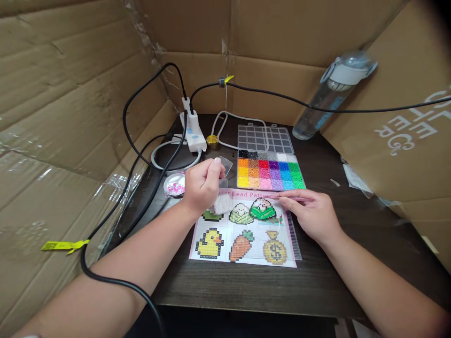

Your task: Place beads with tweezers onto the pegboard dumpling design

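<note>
My left hand (202,185) is closed on a small clear plastic container, tilted over the upper left of the pattern sheet. White beads (222,204) lie in its lower part, and a clear flap (225,165) shows above my fingers. Pinched in my right hand (313,213) is a pair of tweezers (296,198), pointing left. Their tips are near a bead figure (262,210) with a green base, white top and black outline. It sits over the printed bead pattern sheet (260,234), which shows a duck, a carrot and a money bag; a clear pegboard (295,239) overlaps its right side.
Behind the sheet stands an open sorting box (271,171) of coloured beads. A white dish (175,185) of pink beads is left. Further back are a power strip (194,134), a gold cup (212,142) and a water bottle (331,98). Black cable (141,211) crosses my left forearm.
</note>
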Demonstrator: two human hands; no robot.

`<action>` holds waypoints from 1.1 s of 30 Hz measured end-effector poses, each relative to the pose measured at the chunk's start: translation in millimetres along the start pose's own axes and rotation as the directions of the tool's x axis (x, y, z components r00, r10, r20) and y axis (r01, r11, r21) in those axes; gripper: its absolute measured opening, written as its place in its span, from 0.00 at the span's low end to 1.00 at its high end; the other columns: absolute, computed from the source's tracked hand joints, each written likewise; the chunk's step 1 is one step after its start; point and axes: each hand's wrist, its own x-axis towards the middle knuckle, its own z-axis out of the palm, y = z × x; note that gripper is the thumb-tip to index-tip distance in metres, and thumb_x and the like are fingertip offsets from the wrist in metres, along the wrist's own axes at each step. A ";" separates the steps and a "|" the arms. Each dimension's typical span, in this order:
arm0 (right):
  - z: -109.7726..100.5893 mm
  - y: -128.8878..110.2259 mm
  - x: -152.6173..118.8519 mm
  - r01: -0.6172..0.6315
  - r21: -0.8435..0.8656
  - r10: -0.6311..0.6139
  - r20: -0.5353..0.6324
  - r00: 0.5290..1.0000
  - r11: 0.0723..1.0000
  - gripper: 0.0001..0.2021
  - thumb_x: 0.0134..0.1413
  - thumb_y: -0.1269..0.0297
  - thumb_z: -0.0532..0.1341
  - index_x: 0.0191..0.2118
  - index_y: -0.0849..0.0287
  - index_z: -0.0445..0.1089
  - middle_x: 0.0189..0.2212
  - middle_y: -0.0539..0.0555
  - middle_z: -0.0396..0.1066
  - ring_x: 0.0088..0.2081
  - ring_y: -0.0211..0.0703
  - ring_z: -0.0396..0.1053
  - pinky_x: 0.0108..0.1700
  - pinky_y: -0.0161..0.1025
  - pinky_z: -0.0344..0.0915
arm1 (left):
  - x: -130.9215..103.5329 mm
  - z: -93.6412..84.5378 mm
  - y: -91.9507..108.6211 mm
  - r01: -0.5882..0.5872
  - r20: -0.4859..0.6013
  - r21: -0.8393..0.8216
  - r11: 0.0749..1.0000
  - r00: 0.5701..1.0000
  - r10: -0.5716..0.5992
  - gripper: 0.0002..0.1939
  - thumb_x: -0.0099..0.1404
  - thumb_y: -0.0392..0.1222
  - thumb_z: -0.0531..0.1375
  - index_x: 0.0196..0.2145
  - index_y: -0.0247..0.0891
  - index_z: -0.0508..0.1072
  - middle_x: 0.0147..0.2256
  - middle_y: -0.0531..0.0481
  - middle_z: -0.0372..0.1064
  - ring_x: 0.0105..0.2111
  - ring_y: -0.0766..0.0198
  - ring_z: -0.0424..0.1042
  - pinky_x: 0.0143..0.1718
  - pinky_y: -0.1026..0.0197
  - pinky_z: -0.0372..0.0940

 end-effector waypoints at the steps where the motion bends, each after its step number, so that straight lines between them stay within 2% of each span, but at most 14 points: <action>1: 0.1 0.0 -0.1 0.000 -0.002 0.000 -0.002 1.000 1.000 0.08 0.47 0.61 0.69 0.33 0.58 0.80 0.31 0.55 0.80 0.32 0.46 0.78 0.35 0.39 0.75 | 0.0 0.1 -0.2 -0.002 -0.002 -0.004 1.000 1.000 0.002 0.21 0.71 0.47 0.51 0.24 0.36 0.71 0.22 0.51 0.69 0.24 0.69 0.67 0.27 0.63 0.61; 18: 2.6 1.4 -2.6 0.038 -0.034 -0.039 -0.022 0.999 0.999 0.07 0.47 0.61 0.69 0.33 0.57 0.80 0.28 0.54 0.80 0.29 0.44 0.78 0.31 0.37 0.74 | 0.0 0.0 -0.5 -0.012 0.008 -0.016 1.000 1.000 0.012 0.21 0.71 0.48 0.51 0.24 0.36 0.71 0.21 0.51 0.68 0.23 0.69 0.66 0.26 0.63 0.61; 33: 4.6 2.7 -2.8 0.049 -0.050 -0.050 -0.021 0.999 0.998 0.07 0.47 0.62 0.69 0.33 0.57 0.80 0.29 0.54 0.80 0.30 0.45 0.78 0.33 0.38 0.75 | 0.2 0.1 0.3 -0.010 0.013 -0.011 1.000 1.000 0.011 0.21 0.71 0.47 0.51 0.24 0.36 0.71 0.21 0.51 0.68 0.24 0.69 0.67 0.26 0.63 0.61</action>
